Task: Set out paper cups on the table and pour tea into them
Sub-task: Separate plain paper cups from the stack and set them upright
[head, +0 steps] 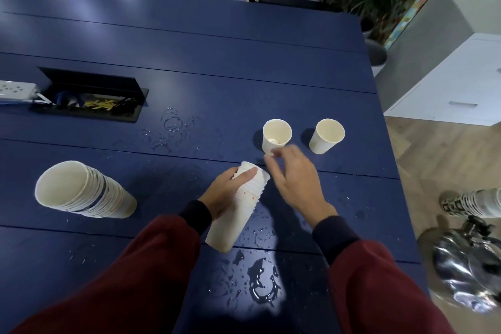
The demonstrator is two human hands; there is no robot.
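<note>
Paper cups: the left cup and the right cup stood apart, mouths up, on the right of the bench. We judged them set out for pouring, and we saw no tea in either.
Spare stack: it sat far left, well apart from the work, so we took it for a reserve.
Wet rings: these marked the bench left of the cups, and a puddle lay nearer us.
Left grip: it was curled round the held stack near its rim end, tilting it, we judged, so the next cup could be peeled off.
Right grip: its fingers were loose and spread, holding nothing, between the held stack and the left cup. We could not tell whether the tips touched that cup.
Metal vessel: it was blurred, beyond the bench's right edge and untouched, so we judged pouring not yet begun.
</note>
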